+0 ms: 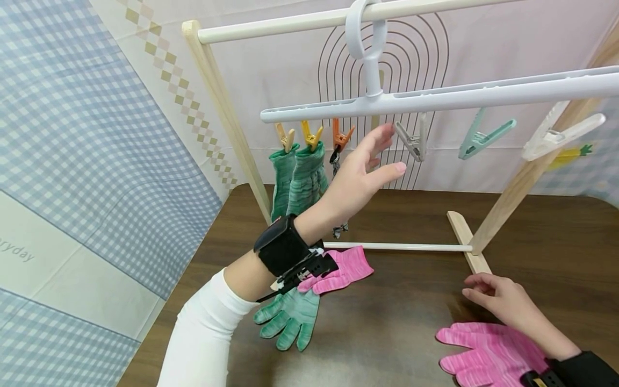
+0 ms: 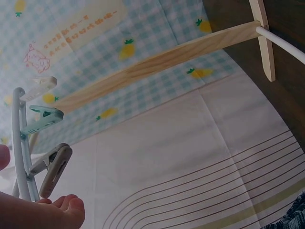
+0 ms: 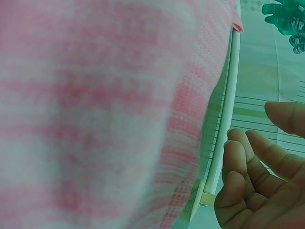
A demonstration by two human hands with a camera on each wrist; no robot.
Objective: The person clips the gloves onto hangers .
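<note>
My left hand point(image 1: 355, 174) is raised beneath the white hanger point(image 1: 319, 110), fingers extended and holding nothing. Close by its fingertips hangs a grey clothespin point(image 1: 413, 141), also seen in the left wrist view point(image 2: 56, 169). Left of the hand, beige point(image 1: 285, 138) and yellow point(image 1: 311, 137) clothespins hold green knit gloves point(image 1: 306, 180). An orange clothespin point(image 1: 340, 137) carries a dark patterned item, mostly hidden behind that hand. Low at the right, my right hand point(image 1: 505, 298) hovers by a pink glove point(image 1: 488, 349) with loosely bent fingers; in the right wrist view its grasp point(image 3: 267, 181) is empty.
A wooden rack point(image 1: 227, 123) supports the hanger, with a low crossbar point(image 1: 401, 246) and a foot point(image 1: 469, 242) on the brown table point(image 1: 387, 322). Mint point(image 1: 483, 137) and white point(image 1: 561, 137) clothespins hang farther right. Another pink glove point(image 1: 350, 269) overlaps a green glove point(image 1: 292, 317).
</note>
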